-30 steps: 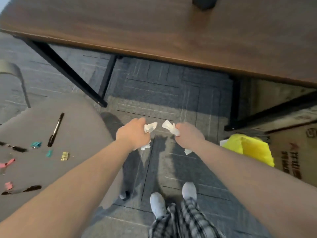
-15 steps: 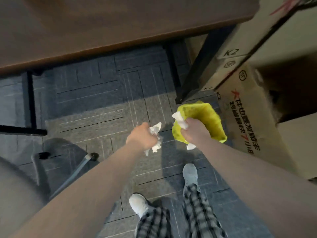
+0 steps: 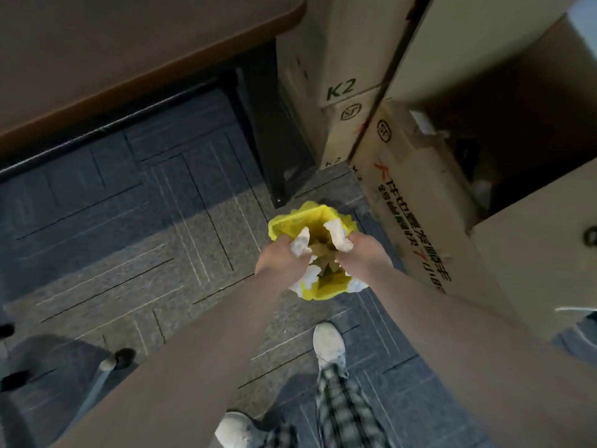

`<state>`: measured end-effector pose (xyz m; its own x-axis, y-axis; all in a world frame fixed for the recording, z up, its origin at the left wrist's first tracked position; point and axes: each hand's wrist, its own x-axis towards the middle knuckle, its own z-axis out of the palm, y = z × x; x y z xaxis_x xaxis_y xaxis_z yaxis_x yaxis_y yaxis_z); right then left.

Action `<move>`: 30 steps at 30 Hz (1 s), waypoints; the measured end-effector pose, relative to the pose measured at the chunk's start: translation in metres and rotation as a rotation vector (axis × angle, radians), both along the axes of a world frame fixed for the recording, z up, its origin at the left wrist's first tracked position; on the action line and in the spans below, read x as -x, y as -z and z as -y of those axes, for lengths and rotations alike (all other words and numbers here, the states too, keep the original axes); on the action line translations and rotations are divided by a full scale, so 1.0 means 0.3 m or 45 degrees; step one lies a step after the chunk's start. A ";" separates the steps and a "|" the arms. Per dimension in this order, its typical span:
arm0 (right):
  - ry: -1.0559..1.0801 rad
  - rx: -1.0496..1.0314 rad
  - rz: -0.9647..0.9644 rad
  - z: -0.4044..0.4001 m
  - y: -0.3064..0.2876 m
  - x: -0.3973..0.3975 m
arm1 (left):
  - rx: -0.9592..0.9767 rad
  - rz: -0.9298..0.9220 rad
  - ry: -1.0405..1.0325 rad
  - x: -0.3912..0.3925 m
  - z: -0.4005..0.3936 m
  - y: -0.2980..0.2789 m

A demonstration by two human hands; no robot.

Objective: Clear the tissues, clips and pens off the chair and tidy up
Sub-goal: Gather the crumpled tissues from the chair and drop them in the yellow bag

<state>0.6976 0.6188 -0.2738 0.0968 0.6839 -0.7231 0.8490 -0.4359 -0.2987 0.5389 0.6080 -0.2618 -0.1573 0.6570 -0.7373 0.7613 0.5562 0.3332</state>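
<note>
Brown desk (image 3: 122, 53), stacked cardboard boxes (image 3: 416, 195), grey carpet tiles (image 3: 129, 240), yellow-lined bin (image 3: 326, 287).

This is looking like an office or workroom: grey carpet tiles (image 3: 135, 227) are covering the floor, a brown-topped table (image 3: 122, 50) on a black metal leg (image 3: 268, 156) is standing over them, and printed cardboard shipping boxes (image 3: 416, 202) are crowding beside a small bin lined with a yellow bag (image 3: 326, 287).

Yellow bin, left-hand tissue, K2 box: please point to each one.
Yellow bin (image 3: 292, 222): head view, far rim.
Left-hand tissue (image 3: 300, 242): head view, upper end.
K2 box (image 3: 350, 56): head view, side above the label.
</note>
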 end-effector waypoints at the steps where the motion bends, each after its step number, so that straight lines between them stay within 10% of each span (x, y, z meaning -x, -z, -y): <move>1: 0.015 0.009 -0.005 -0.010 0.019 -0.006 | 0.023 -0.009 -0.019 -0.015 -0.014 0.022; 30: -0.081 0.133 -0.126 -0.061 0.037 0.026 | 0.143 0.084 -0.148 0.016 -0.080 0.072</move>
